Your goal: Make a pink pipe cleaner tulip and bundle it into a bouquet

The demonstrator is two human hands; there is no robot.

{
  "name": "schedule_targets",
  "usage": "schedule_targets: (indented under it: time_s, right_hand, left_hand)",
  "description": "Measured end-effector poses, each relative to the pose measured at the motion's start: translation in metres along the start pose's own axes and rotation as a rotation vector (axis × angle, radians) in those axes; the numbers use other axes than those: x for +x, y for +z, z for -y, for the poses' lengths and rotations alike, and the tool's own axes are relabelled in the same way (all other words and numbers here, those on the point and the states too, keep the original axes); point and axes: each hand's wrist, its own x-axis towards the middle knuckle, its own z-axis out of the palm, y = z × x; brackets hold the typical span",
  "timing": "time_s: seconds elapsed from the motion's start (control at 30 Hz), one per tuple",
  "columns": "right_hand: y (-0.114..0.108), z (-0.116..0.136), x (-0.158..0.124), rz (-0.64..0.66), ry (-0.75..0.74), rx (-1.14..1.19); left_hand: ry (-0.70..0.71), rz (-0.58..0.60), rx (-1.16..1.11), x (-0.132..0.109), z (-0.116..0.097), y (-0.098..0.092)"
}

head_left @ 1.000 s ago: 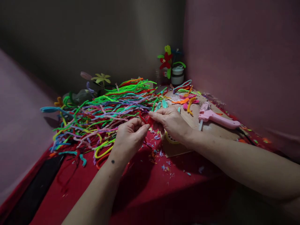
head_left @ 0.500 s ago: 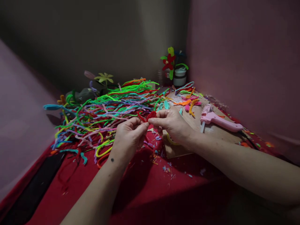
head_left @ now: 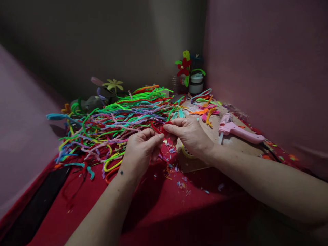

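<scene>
Between my two hands is a red pipe cleaner [head_left: 155, 128], bent, its ends partly hidden by my fingers. My left hand [head_left: 142, 147] pinches it from the left with thumb and forefinger. From the right, my right hand [head_left: 188, 135] pinches the same red piece, thumb on top. The fingertips of both hands are close together above the red cloth [head_left: 164, 212]. Behind them lies a big heap of coloured pipe cleaners [head_left: 123, 114] in green, blue, pink, red and yellow.
A pink glue gun [head_left: 241, 132] rests on a brown board [head_left: 246, 150] at the right, near orange and pink bent pieces [head_left: 210, 116]. Pipe-cleaner flowers [head_left: 183, 67] stand by a lidded jar [head_left: 196, 83] at the back. A black flat object [head_left: 38, 205] lies at left. Fuzz scraps [head_left: 181, 184] litter the cloth.
My right fingers have shifted slightly over the red pipe cleaner, and less of its loop shows above them. My left hand stays almost in place.
</scene>
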Motion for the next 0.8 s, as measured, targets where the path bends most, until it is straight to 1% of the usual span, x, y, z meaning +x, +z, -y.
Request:
schedule_targets:
  time_s: [0.07,0.13,0.2,0.27,0.33,0.47,0.63,0.73,0.8]
  right_hand:
    - [0.002,-0.001,0.000,0.030,-0.007,0.058]
    - [0.003,-0.003,-0.001,0.099,-0.006,0.136]
    - [0.003,-0.006,-0.002,0.143,-0.004,0.184]
    - [0.003,-0.008,-0.001,0.149,0.012,0.218]
    - [0.002,-0.010,0.000,0.118,0.035,0.255]
    - [0.001,-0.010,0.002,0.063,0.090,0.273]
    - [0.003,-0.004,0.000,0.045,0.204,0.255]
    - [0.004,-0.004,-0.001,0.034,0.218,0.213]
    - [0.004,-0.005,0.000,0.034,0.213,0.186]
  left_hand:
    - [-0.014,0.012,-0.091,0.002,0.002,-0.002]
    - [-0.012,0.020,-0.169,0.003,0.003,-0.003]
    - [0.007,0.057,-0.201,0.004,0.004,-0.004]
    - [0.018,0.116,-0.211,0.005,0.005,-0.005]
    - [0.021,0.141,-0.212,0.005,0.004,-0.005]
    - [0.017,0.096,-0.192,0.005,0.003,-0.005]
    - [0.035,0.088,-0.135,0.004,0.004,-0.003]
    - [0.041,0.055,-0.118,0.003,0.004,-0.003]
    - [0.075,0.016,-0.077,0.002,0.005,-0.002]
